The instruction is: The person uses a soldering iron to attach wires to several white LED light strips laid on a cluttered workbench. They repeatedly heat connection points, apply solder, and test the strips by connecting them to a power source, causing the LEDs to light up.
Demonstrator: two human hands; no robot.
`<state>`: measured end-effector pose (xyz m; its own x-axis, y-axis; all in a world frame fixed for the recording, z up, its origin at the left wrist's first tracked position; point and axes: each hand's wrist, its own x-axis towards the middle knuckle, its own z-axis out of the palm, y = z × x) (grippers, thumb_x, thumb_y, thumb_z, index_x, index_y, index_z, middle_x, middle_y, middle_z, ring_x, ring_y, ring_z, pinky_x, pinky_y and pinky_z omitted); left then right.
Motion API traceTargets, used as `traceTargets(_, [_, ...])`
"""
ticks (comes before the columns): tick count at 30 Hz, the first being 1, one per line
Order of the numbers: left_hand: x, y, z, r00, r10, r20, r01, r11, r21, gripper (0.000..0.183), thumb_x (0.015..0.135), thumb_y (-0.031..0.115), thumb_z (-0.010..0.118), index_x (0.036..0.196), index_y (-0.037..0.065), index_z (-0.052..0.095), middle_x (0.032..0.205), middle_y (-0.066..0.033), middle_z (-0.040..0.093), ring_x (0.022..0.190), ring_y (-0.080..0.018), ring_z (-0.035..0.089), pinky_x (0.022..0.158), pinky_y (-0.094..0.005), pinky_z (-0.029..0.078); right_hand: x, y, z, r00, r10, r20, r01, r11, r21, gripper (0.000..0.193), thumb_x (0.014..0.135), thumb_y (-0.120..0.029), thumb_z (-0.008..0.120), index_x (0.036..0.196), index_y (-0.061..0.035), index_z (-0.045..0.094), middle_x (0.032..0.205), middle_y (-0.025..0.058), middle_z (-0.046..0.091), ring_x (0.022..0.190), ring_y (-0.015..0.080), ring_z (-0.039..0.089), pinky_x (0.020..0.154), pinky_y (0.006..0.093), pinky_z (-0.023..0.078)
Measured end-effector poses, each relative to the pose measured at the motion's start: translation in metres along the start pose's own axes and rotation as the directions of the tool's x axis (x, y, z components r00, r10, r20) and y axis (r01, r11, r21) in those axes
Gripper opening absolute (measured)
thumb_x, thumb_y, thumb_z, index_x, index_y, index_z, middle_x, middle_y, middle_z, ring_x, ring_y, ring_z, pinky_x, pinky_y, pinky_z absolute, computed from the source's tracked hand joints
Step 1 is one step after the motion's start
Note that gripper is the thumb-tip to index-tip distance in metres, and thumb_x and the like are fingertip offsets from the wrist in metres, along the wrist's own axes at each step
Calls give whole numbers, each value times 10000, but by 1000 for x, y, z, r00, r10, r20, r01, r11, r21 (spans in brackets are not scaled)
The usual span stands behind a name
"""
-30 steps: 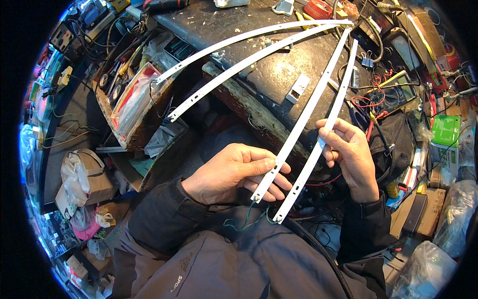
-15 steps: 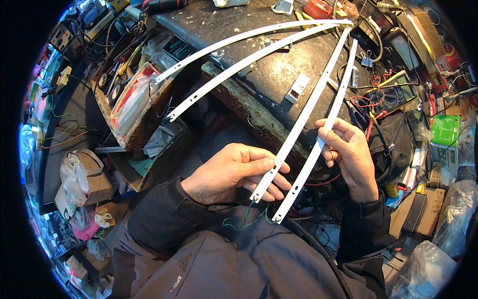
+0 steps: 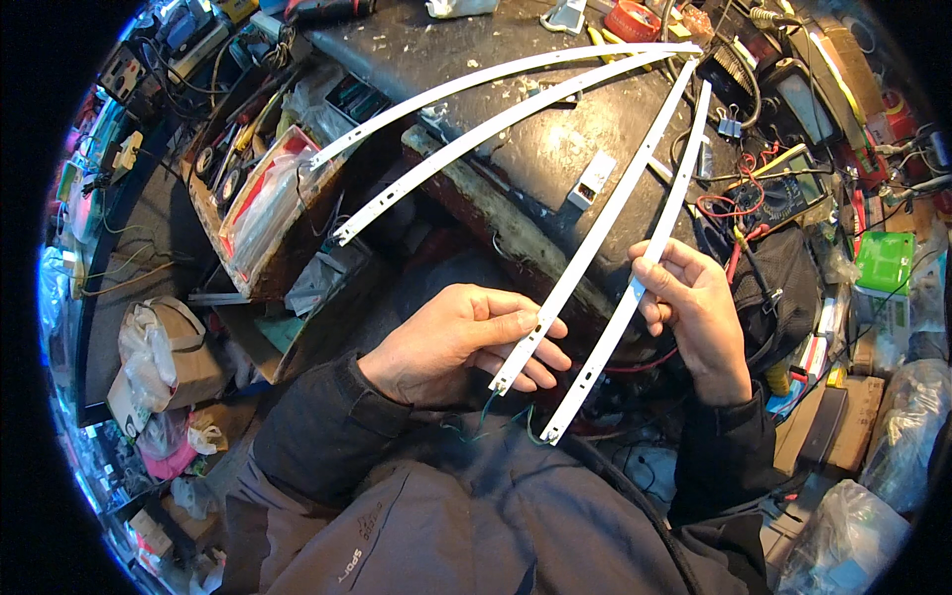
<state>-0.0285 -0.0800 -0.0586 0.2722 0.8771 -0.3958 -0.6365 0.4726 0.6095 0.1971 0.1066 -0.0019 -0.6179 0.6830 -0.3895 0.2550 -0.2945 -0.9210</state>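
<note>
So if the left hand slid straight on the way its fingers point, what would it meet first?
Probably the second white strip, held by the right hand. The left hand already grips the nearer strip; depth between them is unclear.

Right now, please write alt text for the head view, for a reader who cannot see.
A person's left hand and right hand each hold one long white strip over a cluttered dark workbench, where two more strips lie.
</note>
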Motion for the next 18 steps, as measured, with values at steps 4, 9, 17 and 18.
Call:
traceTargets(4, [1,3,-5,999,34,-24,-32,995,90,425,1195,249,571,1455,-83,622,1251,-250,790,1046,-282,816,922,-370,675,0,-1,0,1000,-22,7,22,1000,-22,221,1073,-132,771,1213,27,708,890,25,674,616,74,609,520,216,483])
traceTargets(9, [-1,5,-2,997,65,-43,-57,984,167,406,1155,179,645,1466,-80,613,1268,-248,780,1047,-277,811,916,-373,667,-3,-10,-3,999,16,33,-15,1000,-8,237,1086,-135,764,1241,36,709,932,45,702,670,97,659,574,222,548])
traceTargets(17, [3,8,6,979,205,2,-198,944,263,367,1161,110,623,1470,-87,606,1278,-250,780,1074,-278,819,930,-381,683,-10,-29,-1,996,32,80,-25,996,-84,241,1116,-156,724,1265,31,694,937,40,703,720,85,695,616,221,586])
traceTargets(18, [1,9,7,979,203,11,-198,944,264,369,1163,110,619,1474,-88,604,1281,-253,779,1079,-282,818,934,-385,684,-13,-31,1,996,24,82,-17,995,-93,239,1117,-155,722,1268,28,694,937,39,706,719,84,694,622,221,587])
